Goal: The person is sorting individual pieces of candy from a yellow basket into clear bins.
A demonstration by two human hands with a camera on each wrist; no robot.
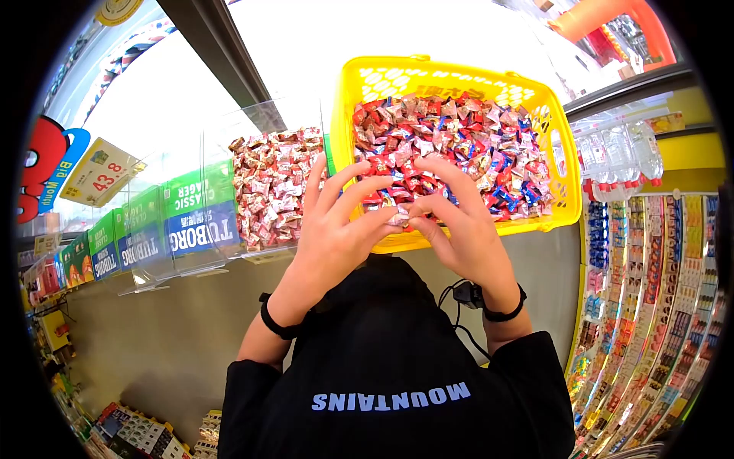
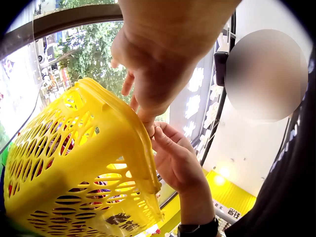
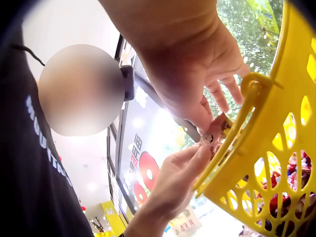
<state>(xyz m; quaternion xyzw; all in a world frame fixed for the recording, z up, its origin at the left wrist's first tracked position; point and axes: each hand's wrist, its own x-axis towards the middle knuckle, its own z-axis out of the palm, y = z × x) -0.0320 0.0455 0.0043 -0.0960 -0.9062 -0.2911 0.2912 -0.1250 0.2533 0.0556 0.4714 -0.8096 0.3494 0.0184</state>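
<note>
A small wrapped candy (image 1: 399, 217) in a pink wrapper is pinched between both hands over the near rim of a yellow plastic basket (image 1: 564, 153). My left hand (image 1: 330, 226) grips one end with thumb and forefinger, the other fingers spread. From the other side, my right hand (image 1: 466, 229) pinches it too. The right wrist view shows the candy (image 3: 210, 139) close up, with the fingertips of both hands meeting on it. Red, pink and blue wrapped candies (image 1: 459, 145) fill the basket. In the left wrist view, the left hand (image 2: 155, 79) hides the candy.
Left of the basket, a clear bin holds more pink wrapped candies (image 1: 279, 187). Green and blue Tuborg cartons (image 1: 200, 206) line up beyond it, near a price sign (image 1: 103, 174). Water bottles (image 1: 623, 153) stand to the right, above packed shelves (image 1: 650, 306).
</note>
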